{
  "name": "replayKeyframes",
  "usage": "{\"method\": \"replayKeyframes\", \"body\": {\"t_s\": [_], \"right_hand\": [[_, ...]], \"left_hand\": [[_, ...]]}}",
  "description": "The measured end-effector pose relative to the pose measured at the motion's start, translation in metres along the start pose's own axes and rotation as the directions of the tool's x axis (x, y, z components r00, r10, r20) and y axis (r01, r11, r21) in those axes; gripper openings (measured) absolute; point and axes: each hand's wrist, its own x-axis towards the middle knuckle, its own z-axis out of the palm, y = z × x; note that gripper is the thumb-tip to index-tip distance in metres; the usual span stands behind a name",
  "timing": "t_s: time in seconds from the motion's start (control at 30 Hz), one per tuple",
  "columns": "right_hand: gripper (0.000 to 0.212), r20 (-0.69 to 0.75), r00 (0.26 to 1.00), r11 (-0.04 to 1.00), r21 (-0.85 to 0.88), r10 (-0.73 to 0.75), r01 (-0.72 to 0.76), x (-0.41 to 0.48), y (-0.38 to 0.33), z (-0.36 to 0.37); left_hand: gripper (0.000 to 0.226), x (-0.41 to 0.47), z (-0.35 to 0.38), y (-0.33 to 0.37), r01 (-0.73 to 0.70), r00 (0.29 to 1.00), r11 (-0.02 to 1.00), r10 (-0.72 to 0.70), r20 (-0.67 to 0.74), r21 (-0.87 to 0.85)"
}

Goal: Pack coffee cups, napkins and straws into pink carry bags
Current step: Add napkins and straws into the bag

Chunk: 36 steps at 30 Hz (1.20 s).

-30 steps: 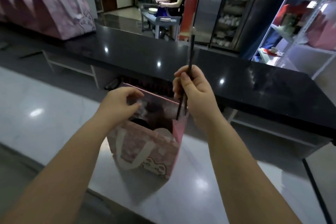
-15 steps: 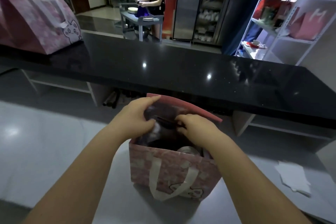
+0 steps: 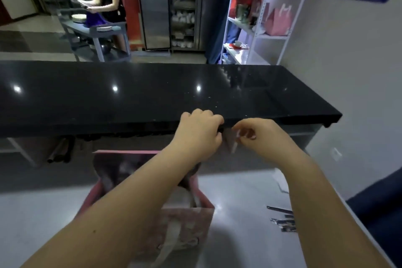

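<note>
A pink carry bag (image 3: 187, 224) with a white handle stands open on the pale worktop (image 3: 243, 235), low in the middle of the view. Something white (image 3: 185, 198) shows inside it, partly hidden by my left forearm. My left hand (image 3: 200, 135) and my right hand (image 3: 258, 137) are raised above and behind the bag, close to the black counter's front edge. Between them they pinch a small pinkish piece with a white edge (image 3: 230, 142); it is too blurred to name. Dark wrapped straws (image 3: 282, 222) lie on the worktop to the right of the bag.
A long black counter (image 3: 152, 93) runs across behind the bag. White paper (image 3: 280, 180) lies right of the bag. A white shelf unit (image 3: 258, 35) at back right holds pink bags (image 3: 278, 19). A person stands at a cart (image 3: 97, 32) far back left.
My right hand held dark straws above the bag, then both hands went into its mouth. Now both are lifted up and to the right, pinching a small pinkish piece.
</note>
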Motion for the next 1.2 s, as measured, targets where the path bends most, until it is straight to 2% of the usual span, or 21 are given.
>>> {"method": "replayKeyframes", "body": {"t_s": [0.17,0.33,0.53,0.67,0.8,0.9,1.0,1.07,1.1,1.2], "right_hand": [[0.023,-0.042,0.999,0.995,-0.097,0.034,-0.038,-0.009,0.086,-0.027],[0.029,-0.006,0.994,0.98,-0.171,0.105,-0.105,-0.021,0.175,-0.042],[0.03,0.097,0.967,0.964,-0.145,0.237,-0.222,-0.037,0.279,-0.018],[0.028,0.204,0.903,0.926,-0.094,0.378,-0.366,-0.04,0.324,0.016],[0.042,0.177,0.82,0.839,-0.121,0.544,-0.53,-0.034,0.341,0.057],[0.053,0.077,0.804,0.806,-0.131,0.589,-0.578,-0.034,0.342,0.082],[0.035,0.064,0.783,0.785,-0.019,0.619,-0.619,-0.03,0.338,0.091],[0.013,0.082,0.805,0.804,0.061,0.587,-0.592,-0.028,0.331,0.09],[0.009,0.092,0.828,0.82,0.112,0.553,-0.561,-0.026,0.326,0.088],[0.013,0.043,0.925,0.902,0.208,0.378,-0.378,-0.014,0.3,0.068]], "left_hand": [[0.03,0.039,0.039,0.088,0.003,0.994,1.0,-0.004,0.113,0.006],[0.035,0.074,0.095,0.161,0.071,0.978,0.997,-0.063,0.198,-0.037],[0.034,0.086,0.183,0.2,0.16,0.927,0.986,-0.134,0.351,-0.045],[0.031,0.087,0.23,0.206,0.24,0.882,0.971,-0.21,0.421,-0.017],[0.042,0.08,0.265,0.204,0.301,0.853,0.954,-0.27,0.447,0.002],[0.041,0.073,0.279,0.204,0.33,0.847,0.944,-0.294,0.442,-0.003],[0.04,0.072,0.279,0.201,0.354,0.846,0.935,-0.321,0.425,0.002],[0.039,0.074,0.272,0.197,0.367,0.85,0.93,-0.339,0.403,0.009],[0.041,0.076,0.266,0.194,0.375,0.854,0.927,-0.349,0.387,0.009],[0.049,0.085,0.237,0.18,0.413,0.866,0.911,-0.393,0.309,0.0]]}}
